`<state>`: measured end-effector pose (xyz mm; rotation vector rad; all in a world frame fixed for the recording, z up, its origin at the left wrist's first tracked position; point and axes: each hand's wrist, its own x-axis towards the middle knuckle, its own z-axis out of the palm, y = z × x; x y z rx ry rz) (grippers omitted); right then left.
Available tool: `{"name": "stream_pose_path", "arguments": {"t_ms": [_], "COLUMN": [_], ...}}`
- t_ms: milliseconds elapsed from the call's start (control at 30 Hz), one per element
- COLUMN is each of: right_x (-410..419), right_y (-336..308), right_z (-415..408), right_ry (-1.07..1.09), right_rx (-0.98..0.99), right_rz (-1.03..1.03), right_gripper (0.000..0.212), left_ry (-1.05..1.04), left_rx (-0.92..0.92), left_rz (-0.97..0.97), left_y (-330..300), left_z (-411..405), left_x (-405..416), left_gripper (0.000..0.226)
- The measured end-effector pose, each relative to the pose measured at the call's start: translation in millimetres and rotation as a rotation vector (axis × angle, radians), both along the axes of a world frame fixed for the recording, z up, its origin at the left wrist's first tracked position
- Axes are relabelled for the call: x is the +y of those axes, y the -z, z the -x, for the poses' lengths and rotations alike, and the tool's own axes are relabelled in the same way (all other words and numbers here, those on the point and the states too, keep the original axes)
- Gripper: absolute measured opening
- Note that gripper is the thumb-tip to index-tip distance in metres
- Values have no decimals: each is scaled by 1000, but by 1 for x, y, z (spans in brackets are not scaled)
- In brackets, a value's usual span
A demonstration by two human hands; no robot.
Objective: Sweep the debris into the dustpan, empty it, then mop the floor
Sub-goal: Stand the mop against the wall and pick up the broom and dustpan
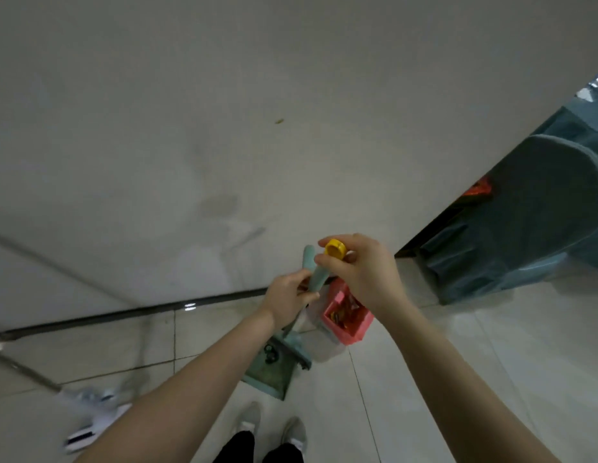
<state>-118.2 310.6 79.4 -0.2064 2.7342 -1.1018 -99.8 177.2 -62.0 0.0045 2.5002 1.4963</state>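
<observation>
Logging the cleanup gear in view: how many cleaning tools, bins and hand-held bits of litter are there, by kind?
Dustpan: 1
Mop: 1
Pink bin: 1
Grey bin: 1
Yellow cap, pinched by the right hand: 1
Total: 5

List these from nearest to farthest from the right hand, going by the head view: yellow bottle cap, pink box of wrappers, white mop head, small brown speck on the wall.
1. Yellow bottle cap: pinched in the right hand.
2. Pink box of wrappers: just below that hand.
3. Small brown speck on the wall: above, slightly left.
4. White mop head: far lower left on the floor.
</observation>
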Motion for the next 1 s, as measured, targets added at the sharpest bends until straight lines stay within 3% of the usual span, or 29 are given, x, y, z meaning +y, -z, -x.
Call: {"name": "stream_pose_path", "arguments": {"t_ms": [167,467,1000], "right_x": [-59,-146,-199], "right_y": [4,6,5], "right_z": [19,34,27], "right_ry": [-193,-279,-270], "right_rx": [-22,-11,27], "right_rz": [93,135,85], "right_gripper": [24,18,16], "left_ry": [-208,-429,-533], "left_rx": [4,-10,-6], "left_rz": [54,97,68], "left_y": [1,-2,4], "left_z": [-4,-12,-15], "left_x": [-52,-126,-166], "left_gripper": [26,19,21]}}
